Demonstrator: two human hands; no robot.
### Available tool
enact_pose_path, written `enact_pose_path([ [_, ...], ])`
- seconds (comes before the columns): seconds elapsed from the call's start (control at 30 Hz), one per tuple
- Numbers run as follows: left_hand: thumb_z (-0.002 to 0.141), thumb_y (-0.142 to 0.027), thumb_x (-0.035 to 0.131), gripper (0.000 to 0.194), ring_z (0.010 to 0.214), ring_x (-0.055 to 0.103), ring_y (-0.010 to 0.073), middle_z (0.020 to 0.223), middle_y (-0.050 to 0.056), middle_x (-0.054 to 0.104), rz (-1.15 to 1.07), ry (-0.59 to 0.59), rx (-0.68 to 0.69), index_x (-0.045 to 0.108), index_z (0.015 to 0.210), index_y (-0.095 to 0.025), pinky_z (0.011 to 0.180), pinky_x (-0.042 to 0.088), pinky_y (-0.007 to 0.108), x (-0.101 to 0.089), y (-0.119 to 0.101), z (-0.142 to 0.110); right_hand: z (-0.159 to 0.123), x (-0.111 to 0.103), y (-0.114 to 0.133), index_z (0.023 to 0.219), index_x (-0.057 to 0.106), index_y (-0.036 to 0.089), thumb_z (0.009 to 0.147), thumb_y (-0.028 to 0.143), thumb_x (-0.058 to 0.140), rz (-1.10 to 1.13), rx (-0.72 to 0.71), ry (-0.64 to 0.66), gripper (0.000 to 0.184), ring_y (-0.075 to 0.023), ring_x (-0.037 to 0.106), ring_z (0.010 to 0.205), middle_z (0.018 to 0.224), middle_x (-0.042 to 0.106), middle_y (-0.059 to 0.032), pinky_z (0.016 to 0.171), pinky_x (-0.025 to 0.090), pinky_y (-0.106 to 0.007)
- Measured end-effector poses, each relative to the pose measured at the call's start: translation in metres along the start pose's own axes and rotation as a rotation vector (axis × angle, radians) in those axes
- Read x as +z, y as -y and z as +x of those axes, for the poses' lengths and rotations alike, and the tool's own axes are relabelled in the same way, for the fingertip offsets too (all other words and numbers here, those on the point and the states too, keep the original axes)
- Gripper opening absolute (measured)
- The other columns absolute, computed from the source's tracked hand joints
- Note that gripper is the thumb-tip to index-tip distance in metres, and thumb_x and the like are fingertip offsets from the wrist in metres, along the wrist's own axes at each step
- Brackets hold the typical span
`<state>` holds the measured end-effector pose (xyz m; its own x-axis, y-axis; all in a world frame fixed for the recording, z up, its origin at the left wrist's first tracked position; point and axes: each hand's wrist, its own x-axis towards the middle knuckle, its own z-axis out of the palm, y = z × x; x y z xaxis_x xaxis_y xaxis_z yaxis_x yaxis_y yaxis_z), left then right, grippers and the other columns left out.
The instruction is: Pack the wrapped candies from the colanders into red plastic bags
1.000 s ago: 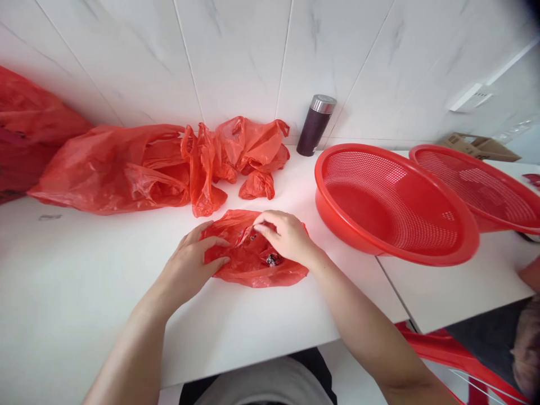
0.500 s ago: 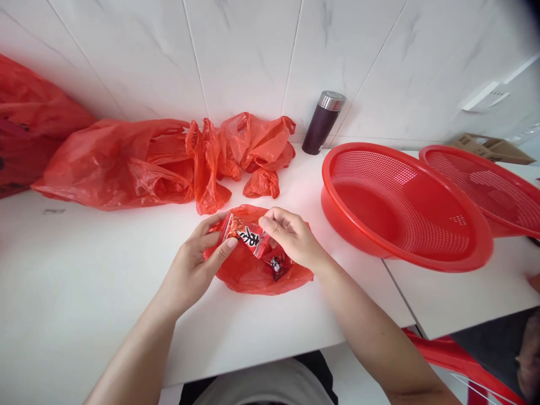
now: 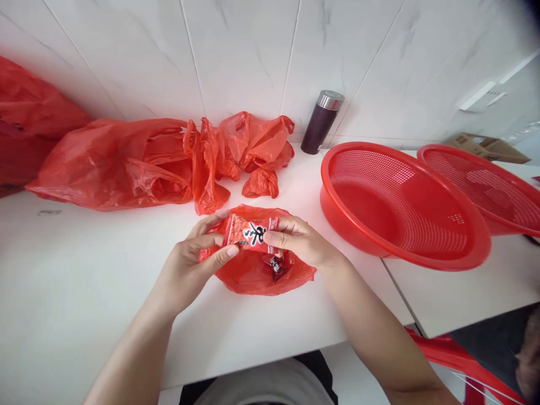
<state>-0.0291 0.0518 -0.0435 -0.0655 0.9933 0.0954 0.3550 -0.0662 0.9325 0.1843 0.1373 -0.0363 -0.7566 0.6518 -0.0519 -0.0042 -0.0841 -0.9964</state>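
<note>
Between both hands is a small red snack packet (image 3: 248,232) with a large black character on a white patch. My left hand (image 3: 189,264) pinches its left end with thumb and fingers. The right end is gripped by my right hand (image 3: 301,242), its thumb on the front. Directly beneath lies a red plastic bag (image 3: 248,278), spread on the white table (image 3: 105,292). A smaller dark-red wrapped snack (image 3: 277,266) rests on that bag, below my right hand.
Several crumpled red plastic bags (image 3: 113,163) line the wall at the left and centre. A dark flask (image 3: 320,124) with a silver lid stands behind. Two red colanders (image 3: 379,214) are at the right, with a cardboard box (image 3: 485,147) beyond. Part of another person (image 3: 529,354) shows at the right edge.
The snack packet has been turned flatter, its printed face now more toward me. My right hand has shifted slightly right and down, its thumb now lying across the packet's front.
</note>
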Motion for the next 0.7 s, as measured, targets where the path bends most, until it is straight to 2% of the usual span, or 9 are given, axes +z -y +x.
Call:
enact_pose_path([
  [0.1, 0.081, -0.046, 0.068, 0.018, 0.131, 0.044, 0.0265, 0.141, -0.002, 0.049, 0.288, -0.259, 0.048, 0.073, 0.093, -0.034, 0.110, 0.036, 0.046, 0.000, 0.003, 0.001, -0.004, -0.009, 0.003, 0.074, 0.062, 0.017, 0.084, 0.043, 0.067, -0.011, -0.071, -0.136, 0.029, -0.0076, 0.048, 0.058, 0.066, 0.053, 0.0020, 0.055, 0.039, -0.020],
  [0.17, 0.081, -0.046, 0.067, 0.023, 0.130, 0.044, 0.0295, 0.143, 0.001, 0.046, 0.505, -0.357, 0.083, 0.072, 0.099, -0.033, 0.107, 0.038, 0.049, -0.001, 0.006, 0.002, -0.006, -0.014, 0.006, 0.070, 0.059, 0.016, 0.083, 0.043, 0.067, -0.057, -0.096, -0.173, 0.031, -0.0078, 0.045, 0.057, 0.063, 0.051, 0.0022, 0.053, 0.037, -0.021],
  [0.23, 0.080, -0.049, 0.066, 0.034, 0.133, 0.038, 0.0355, 0.147, 0.005, 0.041, 0.687, -0.340, 0.039, 0.068, 0.109, -0.032, 0.105, 0.036, 0.057, -0.001, 0.010, 0.003, -0.008, -0.015, 0.009, 0.069, 0.059, 0.016, 0.084, 0.040, 0.067, -0.146, -0.099, -0.155, 0.030, -0.0083, 0.045, 0.057, 0.063, 0.050, 0.0017, 0.053, 0.036, -0.021],
  [0.3, 0.078, -0.055, 0.065, 0.054, 0.135, 0.032, 0.0412, 0.152, 0.011, 0.033, 0.800, -0.259, -0.072, 0.058, 0.126, -0.032, 0.101, 0.034, 0.065, 0.000, 0.013, 0.004, -0.009, -0.014, 0.012, 0.069, 0.059, 0.015, 0.083, 0.039, 0.067, -0.223, -0.078, -0.121, 0.029, -0.0088, 0.045, 0.058, 0.063, 0.050, 0.0013, 0.053, 0.035, -0.022],
  [0.37, 0.076, -0.060, 0.063, 0.070, 0.136, 0.029, 0.0431, 0.154, 0.014, 0.029, 0.847, -0.197, -0.156, 0.045, 0.137, -0.029, 0.099, 0.034, 0.068, -0.001, 0.015, 0.004, -0.010, -0.013, 0.015, 0.069, 0.059, 0.015, 0.084, 0.038, 0.065, -0.268, -0.069, -0.138, 0.029, -0.0089, 0.044, 0.058, 0.062, 0.049, 0.0014, 0.053, 0.035, -0.022],
  [0.43, 0.078, -0.060, 0.060, 0.077, 0.133, 0.033, 0.0424, 0.151, 0.015, 0.035, 0.875, -0.179, -0.197, 0.036, 0.142, -0.026, 0.099, 0.035, 0.065, -0.003, 0.017, 0.005, -0.010, -0.012, 0.016, 0.069, 0.058, 0.014, 0.084, 0.038, 0.064, -0.306, -0.062, -0.158, 0.028, -0.0090, 0.045, 0.059, 0.064, 0.050, 0.0011, 0.054, 0.035, -0.022],
  [0.5, 0.080, -0.054, 0.058, 0.074, 0.124, 0.044, 0.0416, 0.138, 0.017, 0.051, 0.888, -0.154, -0.239, 0.035, 0.143, -0.023, 0.095, 0.039, 0.060, -0.007, 0.018, 0.005, -0.010, -0.012, 0.016, 0.073, 0.060, 0.014, 0.085, 0.038, 0.062, -0.298, -0.038, -0.086, 0.027, -0.0098, 0.048, 0.063, 0.070, 0.054, 0.0000, 0.057, 0.038, -0.022],
  [0.6, 0.081, -0.046, 0.055, 0.049, 0.090, 0.061, 0.0333, 0.106, 0.012, 0.068, 0.781, -0.092, -0.295, 0.053, 0.126, -0.025, 0.078, 0.046, 0.046, -0.017, 0.016, 0.007, -0.007, -0.011, 0.007, 0.075, 0.059, 0.015, 0.084, 0.039, 0.060, -0.385, 0.075, 0.056, 0.026, -0.0111, 0.052, 0.068, 0.075, 0.058, -0.0007, 0.062, 0.041, -0.023],
  [0.7, 0.076, -0.037, 0.060, 0.017, 0.057, 0.053, 0.0183, 0.072, -0.001, 0.064, 0.457, -0.225, -0.360, 0.062, 0.091, -0.028, 0.057, 0.040, 0.030, -0.031, 0.008, 0.008, 0.001, -0.008, -0.006, 0.068, 0.051, 0.017, 0.084, 0.036, 0.056, -0.555, 0.213, 0.039, 0.025, -0.0104, 0.050, 0.063, 0.069, 0.056, 0.0015, 0.057, 0.036, -0.023],
])
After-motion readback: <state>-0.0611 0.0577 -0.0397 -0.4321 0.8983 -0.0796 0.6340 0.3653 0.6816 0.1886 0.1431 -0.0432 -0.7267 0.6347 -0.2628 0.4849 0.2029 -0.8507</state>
